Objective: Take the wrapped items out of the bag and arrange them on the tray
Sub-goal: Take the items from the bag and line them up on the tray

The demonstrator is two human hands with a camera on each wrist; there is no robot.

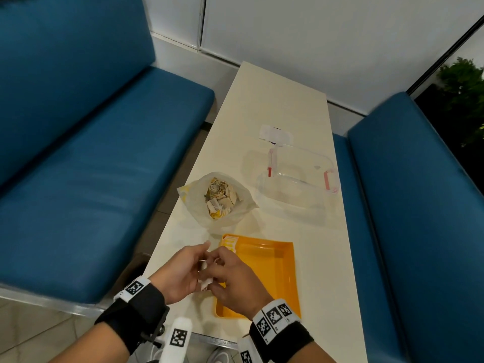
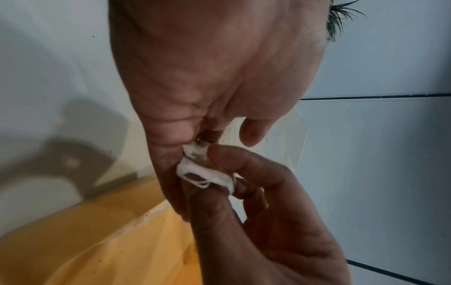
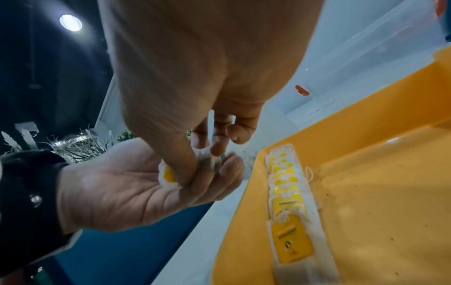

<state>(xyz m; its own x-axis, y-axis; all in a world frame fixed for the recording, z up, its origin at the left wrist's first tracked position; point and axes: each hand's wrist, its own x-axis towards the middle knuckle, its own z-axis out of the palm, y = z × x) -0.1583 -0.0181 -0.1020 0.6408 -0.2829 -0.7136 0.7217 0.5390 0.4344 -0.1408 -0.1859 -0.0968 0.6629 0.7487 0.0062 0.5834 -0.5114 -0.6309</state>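
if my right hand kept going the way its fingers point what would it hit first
The tea bag that the right hand pinches; right behind it lies the left hand, which holds the same bag. Nothing else seems in that line.

The tray [image 1: 272, 284] was orange-yellow; the wrapped items [image 3: 289, 194] white with yellow tags — the benches [image 1: 91, 166] blue, the table [image 1: 277, 100] cream, the container [image 1: 301, 163] clear with red clips.

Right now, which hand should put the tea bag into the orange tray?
Probably the right hand. It pinches the tea bag and is over the orange tray, near the tea bag row; the left hand is beside the tray.
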